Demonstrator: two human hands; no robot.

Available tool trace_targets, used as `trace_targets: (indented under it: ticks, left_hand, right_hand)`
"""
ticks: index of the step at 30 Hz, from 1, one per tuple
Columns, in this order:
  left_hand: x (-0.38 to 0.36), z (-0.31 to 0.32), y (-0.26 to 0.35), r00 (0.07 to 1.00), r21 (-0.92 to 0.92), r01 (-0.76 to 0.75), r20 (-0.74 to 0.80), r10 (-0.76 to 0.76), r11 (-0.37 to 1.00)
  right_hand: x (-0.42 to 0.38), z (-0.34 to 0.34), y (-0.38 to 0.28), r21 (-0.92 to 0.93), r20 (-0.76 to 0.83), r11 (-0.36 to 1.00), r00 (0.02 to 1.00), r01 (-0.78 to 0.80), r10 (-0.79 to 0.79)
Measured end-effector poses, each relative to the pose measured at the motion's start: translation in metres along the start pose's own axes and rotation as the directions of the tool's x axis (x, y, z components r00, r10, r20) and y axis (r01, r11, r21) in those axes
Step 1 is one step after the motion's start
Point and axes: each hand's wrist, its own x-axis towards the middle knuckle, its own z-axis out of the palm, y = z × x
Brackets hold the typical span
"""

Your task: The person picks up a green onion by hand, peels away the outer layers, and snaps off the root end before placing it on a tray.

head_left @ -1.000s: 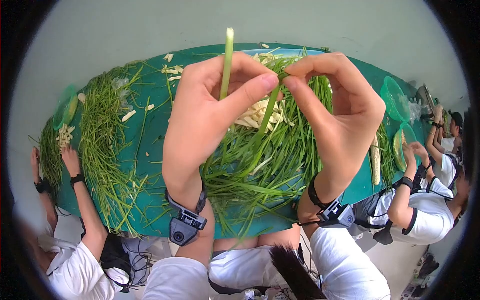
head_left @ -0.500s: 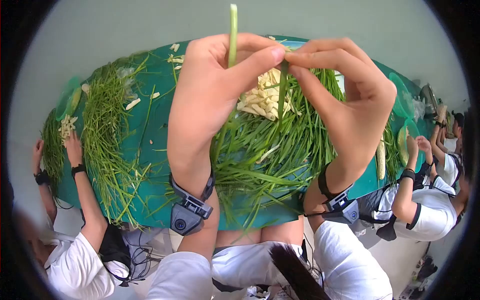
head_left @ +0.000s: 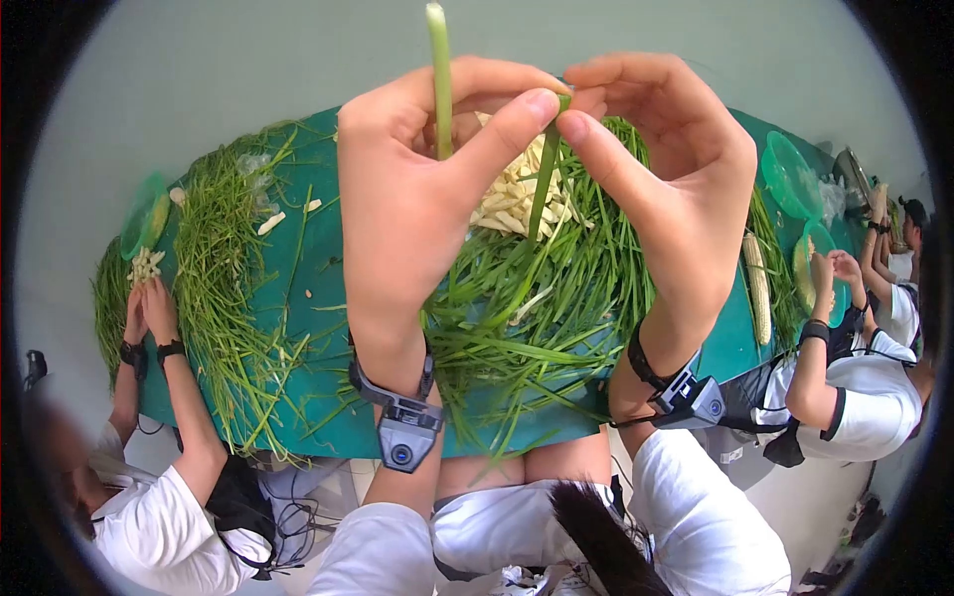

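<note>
From my end: the left hand (head_left: 407,189) is clamped on a green stalk (head_left: 441,84), thumb and index fingertips nipped together. The right hand (head_left: 676,169) is up against it, its thumb tip at a flat green blade (head_left: 543,189); can't tell whether its fingers grip, as the contact is partly covered. Hands meet at the tips, wrists well apart, all above the table.

Stalk's middle is hidden by my left hand, so I can't confirm the blade is the same piece. Stalk: upright, slightly tilted, smooth, pale at the far tip, greener nearer. Blade: darker, narrow, hanging down toward the near side, bunched at the fingertips.

Below, between the forearms: a heap of long green leaves (head_left: 537,298), with cream-coloured pieces (head_left: 522,199) on its far side, partly blocked by my hands. A slim corn cob (head_left: 758,288) lies right of my right hand.

Green table (head_left: 308,348) under everything; its far edge is partly hidden. Left: another leaf pile (head_left: 224,248) and a co-worker's hands (head_left: 149,310) at pale pieces. Far right: a green basket (head_left: 792,179); people there are small, cut off by the lens rim.
</note>
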Motion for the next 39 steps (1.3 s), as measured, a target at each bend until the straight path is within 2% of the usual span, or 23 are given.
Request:
trace_targets:
  ticks: [1, 5, 7, 10, 11, 14, 16, 17, 19, 25, 29, 32, 34, 38, 39]
  left_hand:
    - [0.0, 0.002, -0.002, 0.997, 0.009, -0.068, -0.039, 0.068, 0.998]
    - [-0.001, 0.003, 0.003, 0.998, -0.07, -0.062, -0.037, 0.06, 0.996]
    - [-0.002, 0.001, 0.01, 0.999, -0.101, 0.037, -0.036, -0.041, 0.994]
    - [-0.001, 0.0, 0.014, 0.992, -0.152, 0.114, -0.026, -0.12, 0.982]
    - [-0.001, -0.002, 0.014, 0.992, -0.15, 0.115, -0.026, -0.12, 0.982]
    - [-0.001, -0.004, 0.008, 0.989, -0.108, 0.138, 0.067, -0.132, 0.985]
    - [-0.001, -0.001, 0.0, 0.995, -0.153, 0.057, 0.093, -0.043, 0.987]
    - [-0.002, -0.001, 0.004, 0.995, -0.152, 0.056, 0.093, -0.042, 0.987]
    - [-0.003, -0.003, 0.015, 0.985, -0.091, 0.144, 0.109, -0.134, 0.985]
    - [-0.005, 0.001, 0.015, 0.981, -0.21, 0.195, 0.046, -0.189, 0.958]
    - [-0.007, 0.002, 0.02, 0.976, -0.204, 0.212, 0.0, -0.216, 0.956]
    - [-0.009, -0.001, 0.024, 0.978, -0.144, 0.208, 0.012, -0.208, 0.968]
    - [-0.009, -0.001, 0.023, 0.989, -0.104, 0.141, 0.06, -0.135, 0.985]
    - [-0.008, 0.0, 0.021, 0.991, -0.111, 0.126, 0.068, -0.119, 0.986]
    - [-0.007, 0.001, 0.018, 0.994, -0.11, 0.097, 0.066, -0.091, 0.989]
  right_hand:
    - [-0.001, 0.0, -0.002, 0.002, -0.007, 1.0, 1.0, 0.002, -0.002]
    - [-0.001, 0.001, -0.003, 0.042, 0.01, 0.999, 1.0, -0.029, 0.029]
    - [0.001, 0.0, -0.001, 0.044, 0.029, 0.999, 0.999, -0.031, 0.03]
    - [0.001, -0.001, 0.001, 0.012, 0.034, 0.999, 0.999, 0.033, -0.034]
    - [0.001, -0.001, 0.002, -0.01, -0.008, 0.998, 0.998, 0.067, -0.067]
    - [0.001, 0.001, -0.001, -0.025, -0.078, 0.993, 0.99, 0.119, -0.121]
    - [0.001, 0.001, 0.0, -0.209, -0.13, 0.942, 0.947, 0.263, -0.294]
    - [0.001, 0.001, 0.0, -0.208, -0.131, 0.942, 0.947, 0.264, -0.295]
    - [0.0, 0.001, -0.001, -0.26, -0.104, 0.914, 0.932, 0.311, -0.346]
    - [-0.002, 0.001, -0.006, -0.25, -0.035, 0.922, 0.949, 0.296, -0.314]
    - [-0.001, -0.002, -0.009, -0.272, 0.002, 0.908, 0.944, 0.319, -0.331]
    - [-0.001, -0.005, -0.011, -0.22, 0.041, 0.921, 0.946, 0.322, -0.321]
    - [-0.001, -0.008, -0.012, -0.217, 0.044, 0.921, 0.946, 0.323, -0.321]
    - [0.0, -0.009, -0.009, -0.189, 0.067, 0.919, 0.938, 0.347, -0.34]
    - [-0.002, -0.007, -0.009, -0.086, 0.014, 0.961, 0.964, 0.264, -0.264]
